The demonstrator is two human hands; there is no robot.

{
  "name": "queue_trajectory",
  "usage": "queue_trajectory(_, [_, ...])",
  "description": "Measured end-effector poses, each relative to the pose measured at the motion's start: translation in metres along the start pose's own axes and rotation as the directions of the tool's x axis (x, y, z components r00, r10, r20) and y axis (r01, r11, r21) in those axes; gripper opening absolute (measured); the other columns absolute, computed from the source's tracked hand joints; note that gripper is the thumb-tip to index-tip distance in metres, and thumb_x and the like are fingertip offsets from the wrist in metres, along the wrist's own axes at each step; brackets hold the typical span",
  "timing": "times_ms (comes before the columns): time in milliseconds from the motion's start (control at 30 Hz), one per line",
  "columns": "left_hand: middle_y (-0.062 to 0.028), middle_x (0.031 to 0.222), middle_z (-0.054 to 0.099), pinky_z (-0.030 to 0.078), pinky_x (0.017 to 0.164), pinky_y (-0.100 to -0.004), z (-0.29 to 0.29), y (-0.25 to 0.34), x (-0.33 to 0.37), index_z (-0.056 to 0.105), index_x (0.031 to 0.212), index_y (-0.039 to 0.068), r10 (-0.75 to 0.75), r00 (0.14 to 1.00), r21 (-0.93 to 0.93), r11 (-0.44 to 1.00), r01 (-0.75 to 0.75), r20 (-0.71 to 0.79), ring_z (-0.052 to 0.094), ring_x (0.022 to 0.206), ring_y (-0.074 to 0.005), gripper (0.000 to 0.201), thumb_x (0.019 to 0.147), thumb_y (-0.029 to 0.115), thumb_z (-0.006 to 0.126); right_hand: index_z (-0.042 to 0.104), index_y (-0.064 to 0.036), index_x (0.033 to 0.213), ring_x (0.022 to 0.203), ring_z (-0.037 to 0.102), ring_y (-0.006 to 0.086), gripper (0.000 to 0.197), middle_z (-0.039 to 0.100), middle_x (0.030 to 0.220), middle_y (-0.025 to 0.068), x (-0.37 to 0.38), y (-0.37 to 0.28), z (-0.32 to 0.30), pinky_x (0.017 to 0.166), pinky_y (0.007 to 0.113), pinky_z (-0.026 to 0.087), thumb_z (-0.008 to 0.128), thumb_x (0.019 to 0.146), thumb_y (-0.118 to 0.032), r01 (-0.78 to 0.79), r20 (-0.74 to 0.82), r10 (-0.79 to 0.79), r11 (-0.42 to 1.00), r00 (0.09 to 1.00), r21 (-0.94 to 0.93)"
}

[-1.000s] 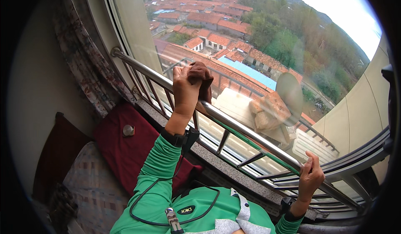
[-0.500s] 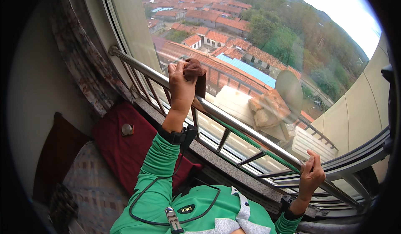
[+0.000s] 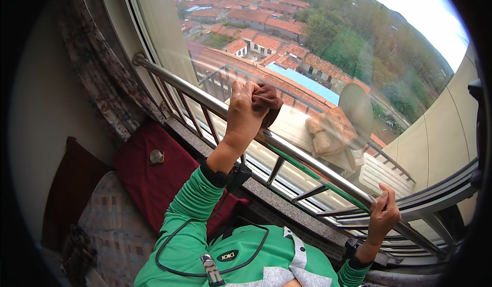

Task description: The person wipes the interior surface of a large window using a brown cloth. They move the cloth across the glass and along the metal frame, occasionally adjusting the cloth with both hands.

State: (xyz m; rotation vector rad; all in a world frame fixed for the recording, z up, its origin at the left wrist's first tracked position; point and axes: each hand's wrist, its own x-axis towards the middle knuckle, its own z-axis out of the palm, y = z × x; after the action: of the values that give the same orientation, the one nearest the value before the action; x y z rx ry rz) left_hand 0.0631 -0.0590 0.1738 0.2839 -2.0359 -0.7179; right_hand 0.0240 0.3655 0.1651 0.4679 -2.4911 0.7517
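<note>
My left hand [image 3: 244, 111] is closed around a bunched brown cloth [image 3: 267, 98], just above the top bar of a shiny metal railing [image 3: 312, 163]. Part of the cloth hangs down behind the hand toward the bar, by the window glass. Whether it touches the glass or the bar, I cannot tell. Farther right and nearer to me, my right hand [image 3: 384, 216] is curled over the same bar, its index finger partly raised. Green sleeves cover both forearms, with a dark band at each wrist.
A speckled stone sill [image 3: 264, 195] runs below the railing. At left, a dark red cloth [image 3: 148, 182] bears a small round object [image 3: 156, 157], beside a patterned curtain [image 3: 97, 56]. Beyond the glass are brick-like blocks [image 3: 330, 130] and a round dish [image 3: 356, 115].
My left hand has moved right along the top bar with the brown cloth still in its grip. My right hand stays in place on the bar.
</note>
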Motion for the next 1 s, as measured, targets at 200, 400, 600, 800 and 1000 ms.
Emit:
queue_trajectory(200, [-0.0154,0.101,0.054,0.052,0.085,-0.0392,-0.018,-0.014,0.016,0.062,0.094,0.003,-0.203,0.978,-0.168,0.967,0.194,-0.039,0.060,0.090,-0.0302,0.032,0.078,0.016,0.087,0.074,-0.0086,0.109,0.060,0.062,0.0316,0.023,0.067,0.073,0.0145,-0.001,0.000,-0.001,0.060,0.041,0.048,0.052,0.102,-0.012,-0.025,0.013,0.025,1.000,1.000,0.018])
queue_trajectory(400, [-0.0133,0.099,0.051,0.050,0.084,-0.0394,0.000,0.004,-0.002,0.059,0.093,0.003,-0.037,0.995,-0.022,0.999,0.035,-0.093,0.058,0.089,-0.0319,0.030,0.080,0.013,0.084,0.074,-0.0090,0.110,0.059,0.062,0.0311,0.023,0.067,0.073,0.0144,-0.001,-0.002,0.001,0.059,0.041,0.048,0.052,0.103,-0.013,0.000,-0.024,0.000,1.000,1.000,0.017])
queue_trajectory(600, [-0.0145,0.097,0.055,0.053,0.083,-0.0425,-0.013,-0.001,0.009,0.062,0.095,0.004,-0.098,0.995,-0.103,0.990,0.094,-0.032,0.062,0.090,-0.0350,0.032,0.076,0.014,0.086,0.074,-0.0089,0.109,0.059,0.061,0.0303,0.023,0.066,0.071,0.0133,0.000,-0.001,0.001,0.059,0.040,0.047,0.051,0.103,-0.012,0.042,-0.044,-0.041,0.999,0.998,0.022])
queue_trajectory(800, [-0.0167,0.103,0.053,0.052,0.085,-0.0458,-0.002,0.007,-0.001,0.060,0.097,0.005,-0.010,0.998,-0.051,0.999,0.013,0.060,0.061,0.093,-0.0388,0.029,0.080,0.013,0.082,0.074,-0.0089,0.109,0.058,0.061,0.0292,0.024,0.064,0.070,0.0123,-0.001,-0.002,0.001,0.059,0.040,0.047,0.051,0.102,-0.012,0.025,-0.043,-0.025,1.000,0.999,0.000])
queue_trajectory(1000, [-0.0170,0.101,0.053,0.052,0.085,-0.0438,-0.018,-0.013,0.012,0.061,0.097,0.003,-0.067,0.998,-0.064,0.996,0.066,-0.016,0.061,0.092,-0.0377,0.029,0.080,0.012,0.082,0.074,-0.0092,0.108,0.058,0.060,0.0291,0.024,0.064,0.069,0.0129,-0.002,0.000,0.001,0.058,0.040,0.047,0.051,0.102,-0.013,0.001,-0.029,-0.001,1.000,1.000,0.000])
